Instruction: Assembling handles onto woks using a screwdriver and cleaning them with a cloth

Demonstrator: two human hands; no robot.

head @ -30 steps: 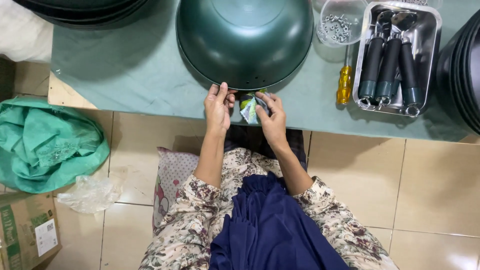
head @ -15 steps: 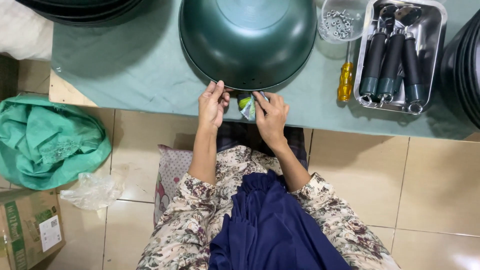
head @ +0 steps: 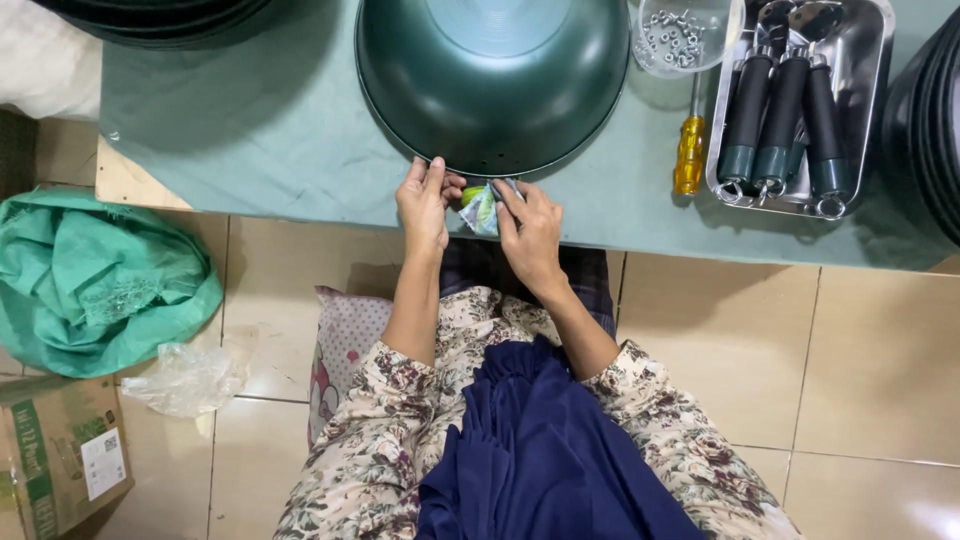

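Observation:
A dark green wok (head: 492, 75) lies upside down on the green-covered table (head: 270, 130). Just below its near rim my left hand (head: 425, 200) and my right hand (head: 528, 225) pinch a small crinkled packet (head: 479, 208), green and pale, between their fingertips. My left fingers touch the wok's rim. What is inside the packet is hidden.
A metal tray (head: 870, 110) holds three black handles (head: 783, 110). Beside it lie a yellow screwdriver (head: 690, 150) and a clear bowl of screws (head: 680, 35). Stacked dark pans sit at far right (head: 925, 120) and top left (head: 160, 20). A green cloth bundle (head: 100, 280) and a cardboard box (head: 60, 455) are on the floor.
Both hands stay on the packet at the wok's rim, with only slight shifts of the fingers. The view has drifted a little.

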